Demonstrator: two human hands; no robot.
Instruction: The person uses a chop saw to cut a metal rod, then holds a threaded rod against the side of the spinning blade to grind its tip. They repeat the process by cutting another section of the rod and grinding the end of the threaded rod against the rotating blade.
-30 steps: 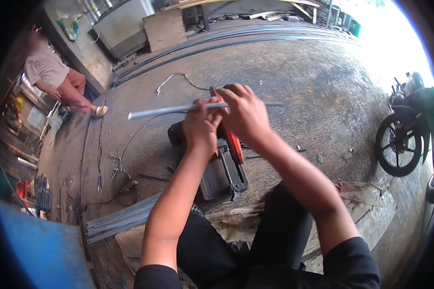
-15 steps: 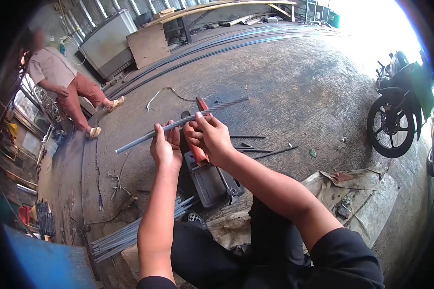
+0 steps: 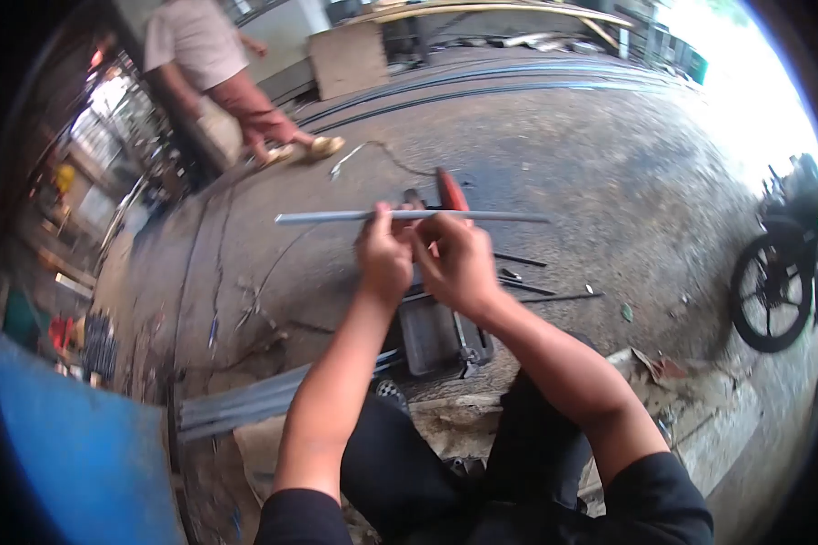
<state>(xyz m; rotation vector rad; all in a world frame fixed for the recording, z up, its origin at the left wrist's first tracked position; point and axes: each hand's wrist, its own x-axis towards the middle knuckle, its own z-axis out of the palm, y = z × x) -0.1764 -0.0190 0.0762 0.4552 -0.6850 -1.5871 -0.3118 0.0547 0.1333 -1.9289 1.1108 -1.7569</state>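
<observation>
A long grey metal rod (image 3: 327, 217) lies nearly level across both hands in front of me. My left hand (image 3: 387, 259) grips it left of its middle, thumb on top. My right hand (image 3: 456, 259) is closed around it just to the right, close beside the left. Below and behind the hands stands a cut-off machine with a red guard (image 3: 451, 191) and a grey base (image 3: 430, 336), partly hidden by my hands and forearms. In the earlier frame the rod shows a threaded surface; now it is blurred.
Several grey rods (image 3: 245, 397) lie in a bundle at lower left, near a blue panel (image 3: 73, 445). Short dark bars (image 3: 554, 296) lie right of the machine. A person (image 3: 236, 82) stands at upper left. A motorcycle (image 3: 777, 282) is at far right; a cloth (image 3: 700, 400) lies below it.
The rod has turned from slanting up rightward to nearly level. My hands have come closer together. My view has swung left, and the person has changed stance.
</observation>
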